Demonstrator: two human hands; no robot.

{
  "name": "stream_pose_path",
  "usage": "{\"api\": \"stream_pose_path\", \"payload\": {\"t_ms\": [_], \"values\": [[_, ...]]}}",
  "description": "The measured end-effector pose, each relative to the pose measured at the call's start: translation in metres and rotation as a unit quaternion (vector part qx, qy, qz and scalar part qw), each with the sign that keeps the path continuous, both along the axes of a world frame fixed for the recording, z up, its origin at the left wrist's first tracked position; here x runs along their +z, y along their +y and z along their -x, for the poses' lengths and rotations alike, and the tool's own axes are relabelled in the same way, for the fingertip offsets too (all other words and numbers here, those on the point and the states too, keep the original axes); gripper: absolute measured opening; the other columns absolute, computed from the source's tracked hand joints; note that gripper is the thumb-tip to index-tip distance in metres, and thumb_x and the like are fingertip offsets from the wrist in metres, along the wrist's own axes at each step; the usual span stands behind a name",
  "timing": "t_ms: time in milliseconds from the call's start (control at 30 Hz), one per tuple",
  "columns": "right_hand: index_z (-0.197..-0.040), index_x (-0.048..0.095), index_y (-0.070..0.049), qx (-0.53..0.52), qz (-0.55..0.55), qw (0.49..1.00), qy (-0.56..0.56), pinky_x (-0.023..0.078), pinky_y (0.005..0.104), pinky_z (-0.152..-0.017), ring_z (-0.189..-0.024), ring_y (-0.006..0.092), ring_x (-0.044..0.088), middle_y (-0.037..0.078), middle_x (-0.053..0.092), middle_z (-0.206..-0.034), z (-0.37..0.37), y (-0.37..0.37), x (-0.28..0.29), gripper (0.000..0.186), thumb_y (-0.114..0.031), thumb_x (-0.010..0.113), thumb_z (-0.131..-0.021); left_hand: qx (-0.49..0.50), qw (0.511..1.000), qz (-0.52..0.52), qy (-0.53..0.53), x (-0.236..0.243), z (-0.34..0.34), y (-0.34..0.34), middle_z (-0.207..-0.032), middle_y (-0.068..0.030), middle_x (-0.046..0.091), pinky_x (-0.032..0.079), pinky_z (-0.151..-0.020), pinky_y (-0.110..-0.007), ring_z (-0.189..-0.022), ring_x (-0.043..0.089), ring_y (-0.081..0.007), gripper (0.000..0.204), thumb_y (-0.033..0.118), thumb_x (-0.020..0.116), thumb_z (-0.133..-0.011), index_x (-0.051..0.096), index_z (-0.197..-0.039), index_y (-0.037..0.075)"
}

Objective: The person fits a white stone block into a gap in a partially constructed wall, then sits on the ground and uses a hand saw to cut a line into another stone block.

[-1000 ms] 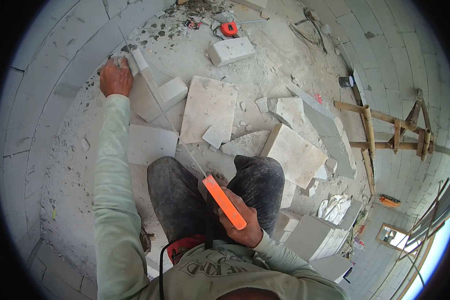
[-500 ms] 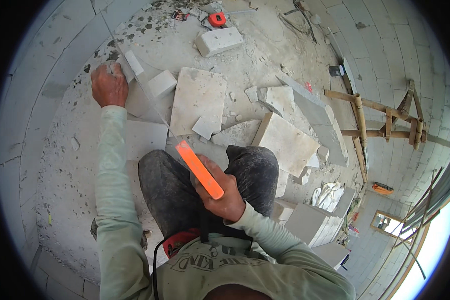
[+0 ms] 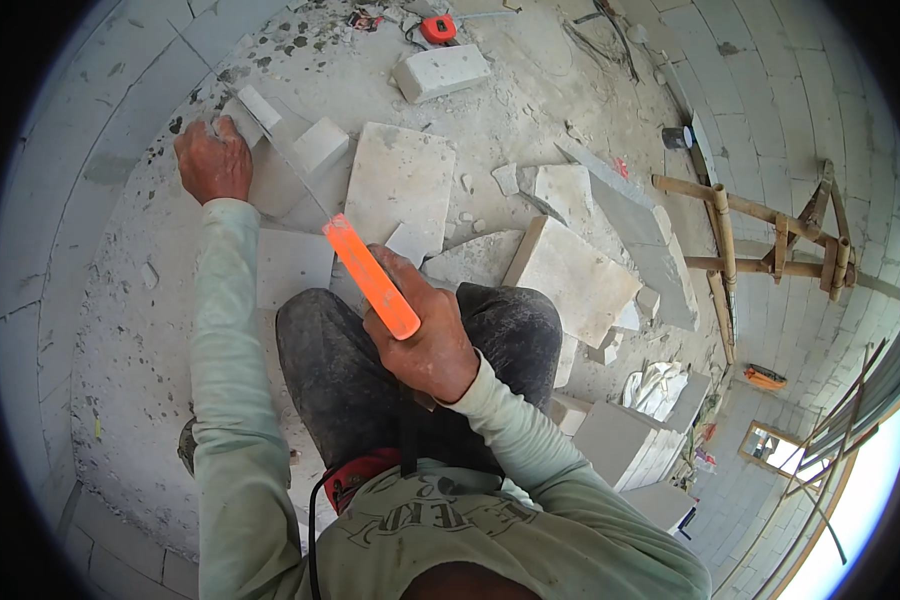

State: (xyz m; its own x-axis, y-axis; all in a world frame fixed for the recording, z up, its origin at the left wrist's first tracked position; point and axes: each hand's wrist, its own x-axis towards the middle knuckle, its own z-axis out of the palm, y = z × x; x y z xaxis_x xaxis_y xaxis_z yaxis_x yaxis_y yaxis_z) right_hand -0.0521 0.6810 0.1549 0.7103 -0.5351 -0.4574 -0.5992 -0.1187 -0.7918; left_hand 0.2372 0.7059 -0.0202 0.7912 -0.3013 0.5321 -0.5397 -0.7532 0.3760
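My right hand (image 3: 425, 325) is closed around the orange handle of a handsaw (image 3: 370, 275). The thin saw blade runs away from me to the far left, across a small pale block (image 3: 258, 108). Against that block's left side rests my left hand (image 3: 213, 160), its fingers bent over the edge and partly hidden. Another small block (image 3: 320, 147) stands just right of the blade. Nearer to me, a flat square slab (image 3: 400, 185) lies on the floor. Whether the blade has cut into the block cannot be made out.
A long block (image 3: 442, 73) and a red tape measure (image 3: 437, 29) lie farther off. Broken slabs (image 3: 575, 280) are strewn to the right, before a wooden trestle (image 3: 780, 235). A block wall (image 3: 80, 130) rises on the left.
My right hand has pushed the saw forward and a little left, so its blade reaches farther past the block. My left hand stays at the block, with only a slight shift in the picture.
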Motion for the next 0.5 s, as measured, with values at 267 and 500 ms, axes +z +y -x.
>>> {"api": "stream_pose_path", "payload": {"t_ms": [267, 500], "values": [[-0.115, 0.054, 0.008, -0.014, 0.097, 0.974, -0.203, 0.051, 0.0330, -0.078, -0.086, 0.0302, 0.066, 0.016, 0.066, -0.096, 0.029, -0.017, -0.030, 0.036, -0.003, 0.057, -0.081, -0.009, 0.994, 0.071, 0.083, 0.039, 0.037, -0.016, -0.090, -0.0164, 0.065, 0.050, -0.079, -0.045, -0.096, 0.058, -0.0341, 0.025, 0.021, 0.065, -0.080, 0.063, -0.088, -0.003], [-0.105, 0.059, 0.006, -0.045, -0.012, 0.990, -0.132, 0.044, 0.0262, -0.058, -0.062, 0.0108, 0.051, 0.007, 0.057, -0.072, 0.031, -0.019, 0.004, 0.029, -0.006, 0.058, -0.079, -0.012, 0.994, 0.057, 0.093, 0.039, 0.041, -0.013, -0.095, -0.0159, 0.065, 0.047, -0.085, -0.044, -0.098, 0.057, -0.0338, 0.025, 0.020, 0.065, -0.080, 0.063, -0.089, -0.003]]}}
